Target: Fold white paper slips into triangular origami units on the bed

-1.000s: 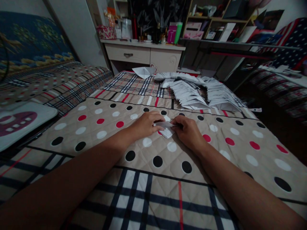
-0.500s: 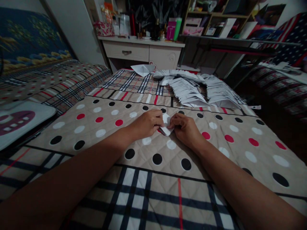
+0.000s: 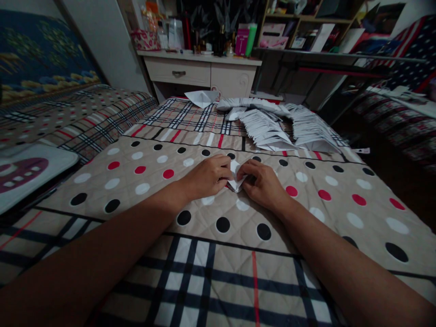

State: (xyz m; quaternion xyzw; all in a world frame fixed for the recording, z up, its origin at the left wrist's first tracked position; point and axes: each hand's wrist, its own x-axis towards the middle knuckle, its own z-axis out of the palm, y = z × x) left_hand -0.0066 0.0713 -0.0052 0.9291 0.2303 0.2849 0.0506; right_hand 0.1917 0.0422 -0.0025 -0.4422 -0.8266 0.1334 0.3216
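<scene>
A small folded white paper piece point(image 3: 235, 178) lies on the dotted quilt point(image 3: 143, 200) in the middle of the view. My left hand point(image 3: 208, 175) pinches its left side, fingers curled down onto it. Pressed against its right side, my right hand point(image 3: 264, 184) has its fingertips closed on the paper. Both forearms stretch across the quilt toward it.
Rows of folded white paper pieces point(image 3: 275, 129) lie overlapped farther back on the bed, with one larger folded paper point(image 3: 202, 96) behind them. A cluttered drawer desk point(image 3: 200, 72) and shelves point(image 3: 316, 36) stand beyond. A white pad point(image 3: 27, 170) lies at the left.
The paper piece has been folded narrower and turned more upright between my fingers. Both hands have closed in together and sit slightly farther from me.
</scene>
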